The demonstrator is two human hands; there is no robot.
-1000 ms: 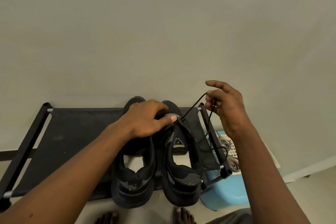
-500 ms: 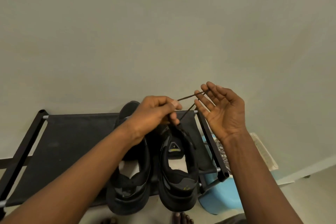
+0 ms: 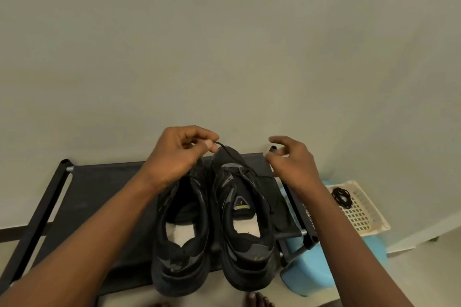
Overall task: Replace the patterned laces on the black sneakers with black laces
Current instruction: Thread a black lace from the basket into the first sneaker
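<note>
**Lace tip pinched beyond the toe of the right sneaker**

Nearest me, bare toes (image 3: 257,298) show at the floor's edge. Just past them, two black sneakers stand side by side on a black fabric rack (image 3: 99,194), heels near and toes toward the wall. The left sneaker (image 3: 182,244) has no lace that I can make out. The right sneaker (image 3: 247,244) has a black lace (image 3: 225,151) through its front eyelets.

That lace rises from the eyelets, far and slightly left, to the left hand (image 3: 179,154), which pinches its tip between thumb and fingertips just over the toe. The right hand (image 3: 291,162) hovers just right of the same toe, blurred, fingers half curled. I cannot tell whether it holds anything.

The shoe's long axis runs near to far, so the open eyelets lie nearer than the pinch. I'd judge the tip must come back toward the tongue, with the left hand already placed to lead it.

Off to the right, a pale basket (image 3: 361,209) holds a coiled lace (image 3: 341,197).
</note>
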